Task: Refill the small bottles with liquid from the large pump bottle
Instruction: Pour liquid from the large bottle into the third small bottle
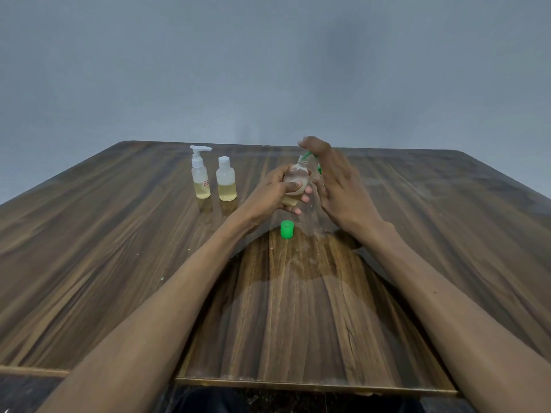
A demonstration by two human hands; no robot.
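Two small bottles stand side by side on the tabletop [119, 234]: a pump-top bottle [200, 174] and a flip-cap bottle [226, 180], each with yellowish liquid in its lower part. Your left hand [274, 192] grips an uncapped small bottle [295, 181], tilted, with a little yellow liquid at the bottom. Its neck sits under the green nozzle [308, 156] of the large clear bottle [313, 204]. Your right hand [337, 180] rests over that pump, fingers fairly straight; can't tell how hard it presses. A green cap [287, 230] sits just in front.
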